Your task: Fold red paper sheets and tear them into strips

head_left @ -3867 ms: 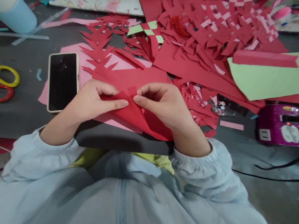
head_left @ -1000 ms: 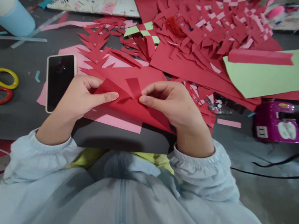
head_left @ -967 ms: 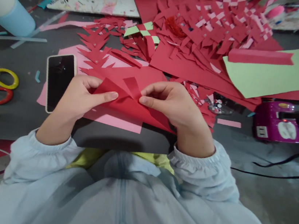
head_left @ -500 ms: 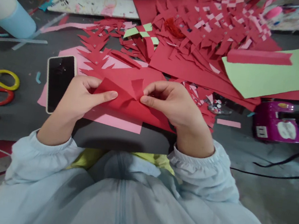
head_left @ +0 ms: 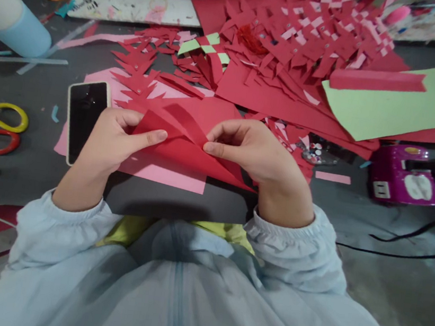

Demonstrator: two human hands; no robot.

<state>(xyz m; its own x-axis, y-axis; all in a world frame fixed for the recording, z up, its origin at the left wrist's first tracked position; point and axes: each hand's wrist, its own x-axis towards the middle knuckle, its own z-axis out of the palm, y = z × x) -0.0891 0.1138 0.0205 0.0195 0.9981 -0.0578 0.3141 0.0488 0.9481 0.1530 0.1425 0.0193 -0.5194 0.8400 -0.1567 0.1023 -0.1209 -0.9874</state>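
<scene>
A piece of red paper (head_left: 186, 153) with a raised flap or strip is held between my two hands, low over the table. My left hand (head_left: 120, 142) is closed on its left part, the thumb lying on top. At the right, my right hand (head_left: 243, 148) pinches the paper's strip between thumb and forefinger. Whether that strip is folded or cut free cannot be made out. Beneath lie another red sheet (head_left: 208, 113) and a pink sheet (head_left: 183, 177). Just left of my left hand is a phone (head_left: 86, 113) with a dark screen.
Red-and-pink woven paper pieces (head_left: 299, 29) and cut red scraps (head_left: 142, 62) cover the back. A green sheet (head_left: 401, 109) lies at the right, near a purple device (head_left: 402, 176). Scissors (head_left: 1, 126) with yellow and red handles and a white-and-blue bottle (head_left: 23, 25) are at the left.
The red strip at my right fingertips stood up before; now it leans left, flatter over the paper. My hands have barely shifted.
</scene>
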